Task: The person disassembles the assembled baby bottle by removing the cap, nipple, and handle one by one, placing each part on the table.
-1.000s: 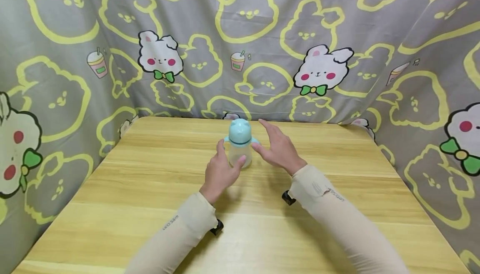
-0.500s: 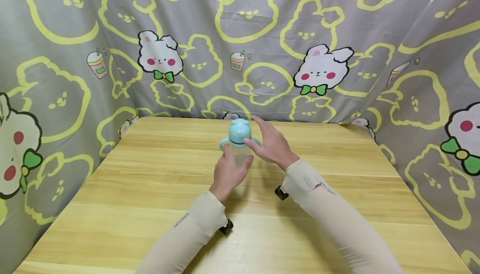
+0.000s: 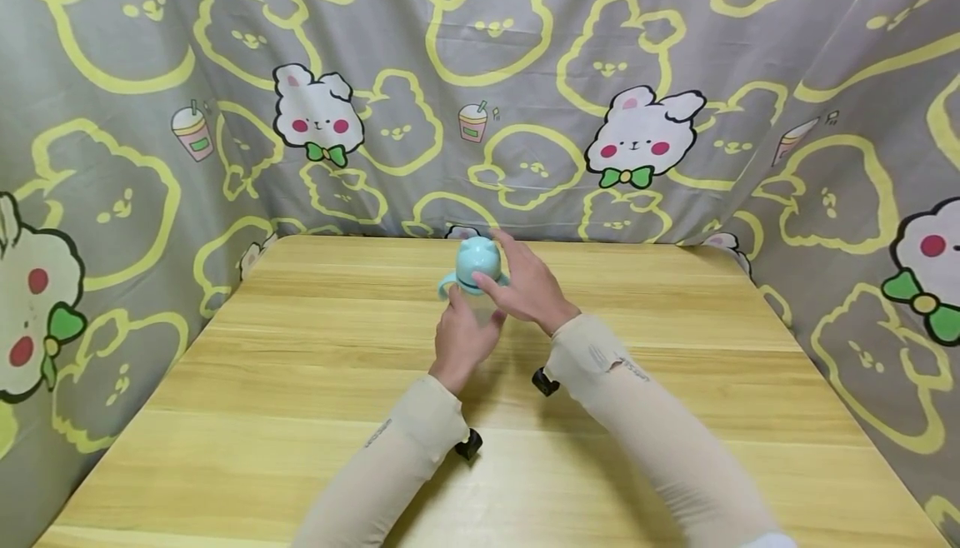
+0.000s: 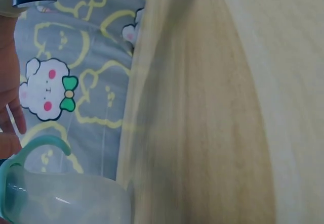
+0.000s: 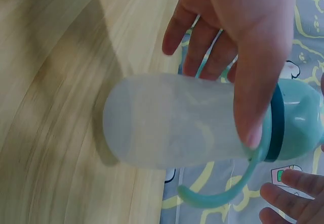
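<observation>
Near the table's back edge stands a baby bottle (image 3: 477,260) with a domed light-blue cap, two curved side handles and a cloudy clear body. My left hand (image 3: 459,336) grips it below the cap. In the right wrist view, that hand's thumb (image 5: 252,128) lies over the collar by a handle (image 5: 212,199), and its other fingers are behind the body. My right hand (image 3: 531,281) is at the cap's right side, thumb in front of the cap. Its fingers (image 5: 283,196) are spread and fairly straight in the right wrist view.
A wooden table (image 3: 300,381) spreads out beneath both arms. Directly beyond its back edge hangs a grey curtain (image 3: 405,23) with yellow outlines and rabbit faces, which also runs along both sides. Small black cameras (image 3: 469,445) sit under the wrists.
My left hand has moved right and forward onto the bottle's body and now grips it. My right hand has moved left, bringing its thumb across the cap. The bottle has barely moved.
</observation>
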Tool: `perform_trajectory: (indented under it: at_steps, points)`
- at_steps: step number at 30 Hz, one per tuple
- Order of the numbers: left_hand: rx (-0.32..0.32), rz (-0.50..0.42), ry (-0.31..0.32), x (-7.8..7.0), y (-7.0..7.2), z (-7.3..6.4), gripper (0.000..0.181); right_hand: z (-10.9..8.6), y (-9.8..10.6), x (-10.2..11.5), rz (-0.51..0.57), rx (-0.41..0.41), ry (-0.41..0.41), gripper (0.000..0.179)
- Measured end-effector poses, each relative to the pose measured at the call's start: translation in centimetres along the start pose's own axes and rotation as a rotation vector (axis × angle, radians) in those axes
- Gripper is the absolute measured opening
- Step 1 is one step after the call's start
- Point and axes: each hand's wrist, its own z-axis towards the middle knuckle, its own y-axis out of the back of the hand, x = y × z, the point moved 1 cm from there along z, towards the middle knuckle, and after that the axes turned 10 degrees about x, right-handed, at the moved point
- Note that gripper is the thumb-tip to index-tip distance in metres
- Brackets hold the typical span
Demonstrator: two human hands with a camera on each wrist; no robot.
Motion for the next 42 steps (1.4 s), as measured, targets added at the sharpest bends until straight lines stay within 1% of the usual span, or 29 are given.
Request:
perform_trajectory:
  at_steps: [2, 5, 9, 15, 21, 25, 28, 35, 39, 42]
  points:
    - [-0.016, 0.004, -0.001, 0.0, 0.0, 0.2, 0.073, 0.3, -0.2, 0.2, 0.015, 0.003, -0.001, 0.075]
    - [-0.033, 0.014, 0.013, 0.1, 0.0, 0.6, 0.07, 0.7, -0.5, 0.4, 0.037, 0.015, -0.012, 0.075]
    - [-0.032, 0.022, 0.034, 0.4, 0.0, 1.0, 0.067, 1.2, -0.9, 0.6, 0.053, 0.03, -0.027, 0.075]
    - [-0.03, -0.002, 0.018, 0.6, -0.3, 1.4, 0.058, 1.2, -1.2, 0.6, 0.075, 0.038, -0.046, 0.075]
    - [-0.066, -0.005, 0.021, 0.7, -0.5, 1.8, 0.049, 1.2, -1.5, 0.7, 0.079, 0.038, -0.075, 0.075]
    - [-0.088, 0.006, 0.015, 0.7, -0.6, 2.1, 0.047, 1.1, -1.5, 1.0, 0.073, 0.027, -0.086, 0.075]
    - [-0.094, 0.001, 0.01, 0.7, -0.5, 2.1, 0.045, 1.0, -1.4, 1.1, 0.069, 0.016, -0.09, 0.074]
    - [-0.089, -0.011, 0.009, 0.6, -0.3, 2.3, 0.04, 0.9, -1.3, 1.0, 0.068, -0.014, -0.092, 0.072]
    - [-0.069, -0.005, 0.016, 0.4, -0.1, 2.3, 0.041, 0.8, -1.1, 0.9, 0.063, -0.024, -0.097, 0.072]
    - [-0.055, 0.008, 0.013, 0.4, 0.0, 2.3, 0.046, 0.7, -0.9, 0.9, 0.07, -0.038, -0.089, 0.07]
